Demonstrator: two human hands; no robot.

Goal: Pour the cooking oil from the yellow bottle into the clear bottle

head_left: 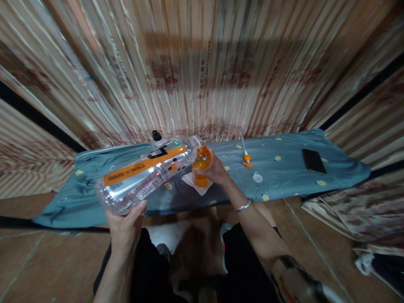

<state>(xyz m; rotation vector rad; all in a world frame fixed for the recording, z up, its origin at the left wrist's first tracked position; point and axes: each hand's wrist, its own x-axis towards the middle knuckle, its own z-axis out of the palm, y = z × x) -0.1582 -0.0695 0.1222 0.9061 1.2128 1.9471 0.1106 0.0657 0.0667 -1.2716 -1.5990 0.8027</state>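
My left hand (128, 221) is closed around the lower part of a large clear plastic bottle (126, 191) with an orange and silver label. The bottle tilts down to the right, its mouth right at the neck of a small orange see-through bottle (202, 162). My right hand (214, 168) wraps round that small bottle, which is upright with liquid visible inside. Beneath it lies a white paper napkin (202, 190). An orange pump head with a clear tube (247, 159) rests on the cloth to the right. Partly hidden behind the large bottle is a clear bottle with a black top (156, 136).
A blue-grey patterned cloth (277, 181) covers the narrow table. On it are a white round disc-like piece (257, 177) and a black phone-like slab (313, 161) at the right. A striped curtain (202, 84) hangs behind, with dark poles at both sides.
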